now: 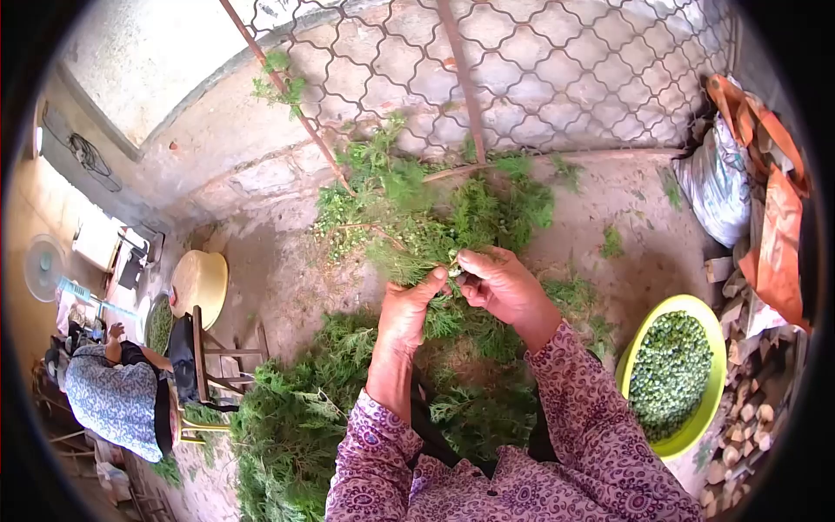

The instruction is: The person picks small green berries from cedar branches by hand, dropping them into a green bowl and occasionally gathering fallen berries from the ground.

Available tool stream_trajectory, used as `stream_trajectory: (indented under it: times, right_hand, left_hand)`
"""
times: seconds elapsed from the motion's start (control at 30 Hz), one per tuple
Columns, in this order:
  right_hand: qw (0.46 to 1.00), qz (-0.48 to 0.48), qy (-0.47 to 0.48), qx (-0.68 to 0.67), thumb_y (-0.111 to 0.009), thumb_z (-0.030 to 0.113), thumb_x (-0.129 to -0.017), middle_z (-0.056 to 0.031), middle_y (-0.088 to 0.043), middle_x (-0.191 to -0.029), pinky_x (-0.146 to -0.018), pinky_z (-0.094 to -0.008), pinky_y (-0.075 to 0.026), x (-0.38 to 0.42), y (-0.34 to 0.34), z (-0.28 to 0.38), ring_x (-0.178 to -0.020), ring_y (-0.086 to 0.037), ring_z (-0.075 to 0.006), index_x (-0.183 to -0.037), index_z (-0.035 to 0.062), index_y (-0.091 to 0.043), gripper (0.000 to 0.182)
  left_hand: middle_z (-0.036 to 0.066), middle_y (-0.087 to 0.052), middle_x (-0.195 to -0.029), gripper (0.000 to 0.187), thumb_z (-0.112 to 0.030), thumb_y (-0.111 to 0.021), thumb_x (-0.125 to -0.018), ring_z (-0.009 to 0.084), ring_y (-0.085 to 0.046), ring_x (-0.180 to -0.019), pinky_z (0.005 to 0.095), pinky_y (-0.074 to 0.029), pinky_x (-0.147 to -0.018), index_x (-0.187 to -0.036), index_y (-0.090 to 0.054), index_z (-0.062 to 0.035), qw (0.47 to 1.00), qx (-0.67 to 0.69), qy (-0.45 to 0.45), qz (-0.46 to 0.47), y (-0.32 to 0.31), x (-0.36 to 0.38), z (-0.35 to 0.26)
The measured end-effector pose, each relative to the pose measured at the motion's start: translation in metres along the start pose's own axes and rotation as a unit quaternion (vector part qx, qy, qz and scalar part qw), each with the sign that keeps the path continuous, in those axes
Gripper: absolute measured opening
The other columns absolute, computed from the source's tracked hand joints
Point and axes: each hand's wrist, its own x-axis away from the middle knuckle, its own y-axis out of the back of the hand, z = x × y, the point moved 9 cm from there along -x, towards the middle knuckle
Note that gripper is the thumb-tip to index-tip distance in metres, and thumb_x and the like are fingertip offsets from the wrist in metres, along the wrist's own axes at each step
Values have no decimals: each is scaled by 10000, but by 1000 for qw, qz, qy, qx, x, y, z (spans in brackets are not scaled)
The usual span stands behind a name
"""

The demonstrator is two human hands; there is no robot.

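Note:
My left hand (407, 313) is closed on a green leafy sprig (404, 261), its thumb pointing toward the other hand. Close beside it on the right, my right hand (503, 285) pinches at the same sprig, where small pale green berries show between the fingertips. Cut evergreen branches (296, 418) lie on the ground below and left of my hands, and more greenery (487, 209) lies beyond them. To the right stands a yellow-green basin (715, 383) holding many small green berries (670, 374).
A metal lattice (565, 78) stands ahead against the wall. At right are a white sack (718, 187), orange sheeting (778, 252) and stacked firewood (744, 426). Another person (117, 396) sits at left near a wooden chair (202, 357) and a round yellow tub (202, 283).

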Motion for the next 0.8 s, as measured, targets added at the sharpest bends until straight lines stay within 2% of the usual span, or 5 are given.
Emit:
stream_trajectory:
  times: [0.27,0.5,0.57,0.7,0.8]
  right_hand:
    - [993,116,2,-11,-568,191,-835,-82,-554,-630,-399,-209,-316,3,-18,6,-439,-429,-92,-778,13,-565,186]
    - [991,128,-35,-35,-558,179,-829,-94,-549,-624,-383,-210,-308,3,-10,-5,-415,-416,-103,-793,4,-563,179]
    - [955,240,-59,-163,-548,154,-823,-89,-531,-610,-386,-207,-307,7,-24,-6,-430,-436,-115,-796,2,-560,155]
    - [949,249,-37,-189,-536,126,-818,-87,-529,-645,-387,-204,-316,16,-37,10,-476,-468,-129,-803,5,-553,123]
    - [984,128,-31,-122,-535,97,-810,-86,-545,-712,-389,-196,-325,13,-26,13,-523,-487,-136,-832,15,-541,85]
  left_hand:
    - [29,-599,-768,172,-112,-660,-743,120,-531,-636,255,-420,-499,-883,-592,-38,985,109,134,19,-2,8,16]
    - [60,-593,-760,202,-167,-615,-761,153,-539,-637,266,-450,-566,-884,-585,-9,971,178,149,50,-2,10,35]
    - [51,-590,-765,180,-157,-613,-761,151,-539,-660,283,-453,-583,-866,-585,-13,964,222,123,74,-9,12,24]
    - [45,-608,-811,192,-134,-664,-748,131,-554,-682,250,-433,-563,-892,-591,-30,962,246,106,58,-3,7,22]
    - [33,-591,-800,215,-148,-681,-746,143,-526,-658,285,-426,-630,-901,-584,-33,979,130,150,-45,6,12,17]
